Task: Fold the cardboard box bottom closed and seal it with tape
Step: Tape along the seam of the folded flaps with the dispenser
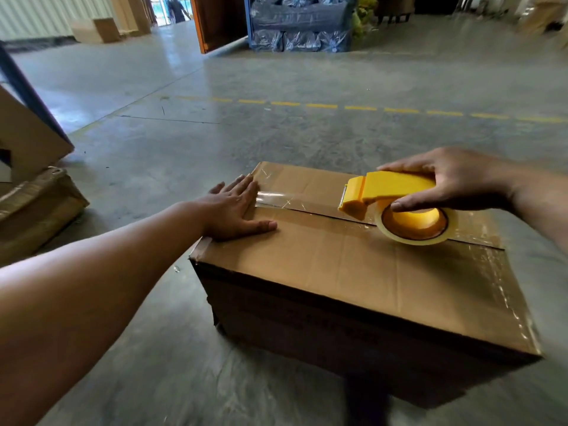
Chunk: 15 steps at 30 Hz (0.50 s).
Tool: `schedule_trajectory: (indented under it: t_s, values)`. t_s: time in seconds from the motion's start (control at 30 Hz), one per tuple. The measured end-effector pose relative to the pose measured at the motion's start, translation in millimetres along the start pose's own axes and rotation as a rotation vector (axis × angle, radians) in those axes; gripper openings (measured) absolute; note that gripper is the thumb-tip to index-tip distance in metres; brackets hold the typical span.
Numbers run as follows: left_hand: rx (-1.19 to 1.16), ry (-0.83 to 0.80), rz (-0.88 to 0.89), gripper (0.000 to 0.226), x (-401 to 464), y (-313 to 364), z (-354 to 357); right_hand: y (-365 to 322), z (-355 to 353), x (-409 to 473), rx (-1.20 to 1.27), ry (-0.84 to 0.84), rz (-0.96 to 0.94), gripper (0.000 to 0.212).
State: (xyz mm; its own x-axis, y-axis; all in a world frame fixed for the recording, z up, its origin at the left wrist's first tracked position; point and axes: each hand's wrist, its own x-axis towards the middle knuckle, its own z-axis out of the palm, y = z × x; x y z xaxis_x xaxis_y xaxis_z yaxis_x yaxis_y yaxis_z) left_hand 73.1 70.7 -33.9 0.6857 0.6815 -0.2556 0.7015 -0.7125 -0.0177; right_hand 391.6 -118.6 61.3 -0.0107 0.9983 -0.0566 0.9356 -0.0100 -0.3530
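Pressing flat on the near-left end of a cardboard box (338,272), the left hand (236,210) lies with fingers straight and spread, palm down, its fingertips resting on the end of a strip of clear tape (276,199). The right hand (451,182) grips a yellow tape dispenser (387,192), fingers curled over its top and thumb pressed along its near side. The dispenser sits on the box top, over the centre seam (322,214) where the two flaps meet, with a roll of clear tape (415,226) beneath the hand. The hands are well apart, one at each end of the taped stretch.

The tape runs along the seam from the left hand to the dispenser's toothed edge; it is glossy and wrinkled, and hard to tell from the cardboard in places. Beyond the dispenser the seam shows as a dark open line. The right edge of the box top carries a cloudy strip, perhaps older tape.

The box stands on a grey concrete floor (276,133), its near side in deep shadow. Both forearms are cut off by the picture's edges. At left, a stack of flattened cardboard (33,210) is partly out of frame. Far behind, a yellow dashed line (359,108) crosses the floor, and blue-wrapped bundles (301,26) sit blurred near a doorway.
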Motion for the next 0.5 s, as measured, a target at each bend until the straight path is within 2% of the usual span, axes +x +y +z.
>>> schedule_trajectory:
  t_s: [0.1, 0.5]
  values:
    - [0.058, -0.007, -0.001, 0.118, -1.1, 13.4, -1.4, 4.0, -0.2, 0.8, 0.026, -0.001, 0.000, 0.079]
    - [-0.030, 0.026, 0.108, 0.124, 1.3, 111.0, -4.6, 4.5, -1.8, 4.6, 0.012, -0.052, -0.025, 0.087]
